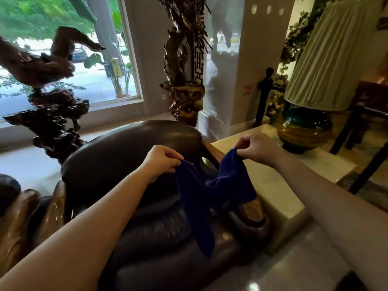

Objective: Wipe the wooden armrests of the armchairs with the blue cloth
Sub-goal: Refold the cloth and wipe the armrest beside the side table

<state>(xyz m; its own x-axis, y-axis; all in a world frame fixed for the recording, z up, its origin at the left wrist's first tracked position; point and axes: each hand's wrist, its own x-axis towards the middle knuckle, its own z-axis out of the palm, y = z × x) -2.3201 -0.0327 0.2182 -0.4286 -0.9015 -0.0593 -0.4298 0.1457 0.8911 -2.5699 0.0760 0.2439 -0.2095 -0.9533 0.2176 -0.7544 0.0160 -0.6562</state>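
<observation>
A dark blue cloth (212, 192) hangs between my two hands above a dark leather armchair (134, 156). My left hand (162, 161) pinches one top corner and my right hand (256, 147) pinches the other. The cloth sags in the middle and droops over the seat. The chair's right wooden armrest (214, 153) runs under the cloth and is partly hidden by it; its lower end (253, 208) shows below the cloth. The left wooden armrest (56, 202) lies at the lower left, apart from both hands.
A pale stone side table (279, 185) stands right of the chair with a lamp (305, 129) and pleated shade on it. Carved dark root sculptures (50, 114) rise behind the chair by the window. Another wooden armrest (16, 223) is at far left.
</observation>
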